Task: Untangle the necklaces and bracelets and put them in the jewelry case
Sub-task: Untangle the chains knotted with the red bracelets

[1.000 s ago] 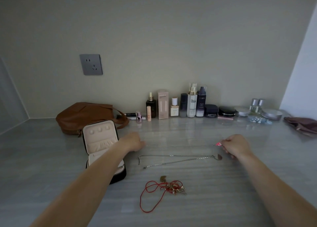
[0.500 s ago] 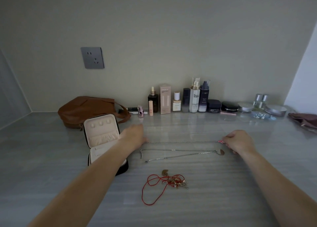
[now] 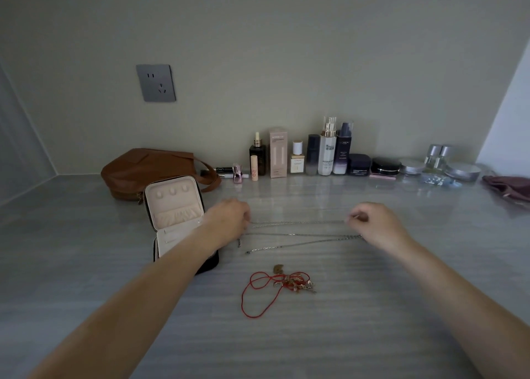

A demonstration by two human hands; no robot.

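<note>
A thin silver chain (image 3: 298,223) runs stretched between my two hands, just above the table. My left hand (image 3: 229,218) pinches its left end beside the open jewelry case (image 3: 175,218), whose pale lining faces me. My right hand (image 3: 372,221) pinches the right end. Under that chain a second silver necklace (image 3: 301,242) lies folded in two strands on the table. Nearer to me sits a tangle of red cord and small gold charms (image 3: 282,282). My left forearm covers part of the case's lower tray.
A brown leather bag (image 3: 143,169) lies behind the case. Several cosmetic bottles and jars (image 3: 324,155) line the back wall, with silver tins (image 3: 459,169) and a dark pouch (image 3: 507,186) at the right. A socket (image 3: 156,82) is on the wall.
A silver chain that was not raised a second ago now spans between my hands. My right hand moved left and my left hand moved right toward the chains. The view tilted down slightly.
</note>
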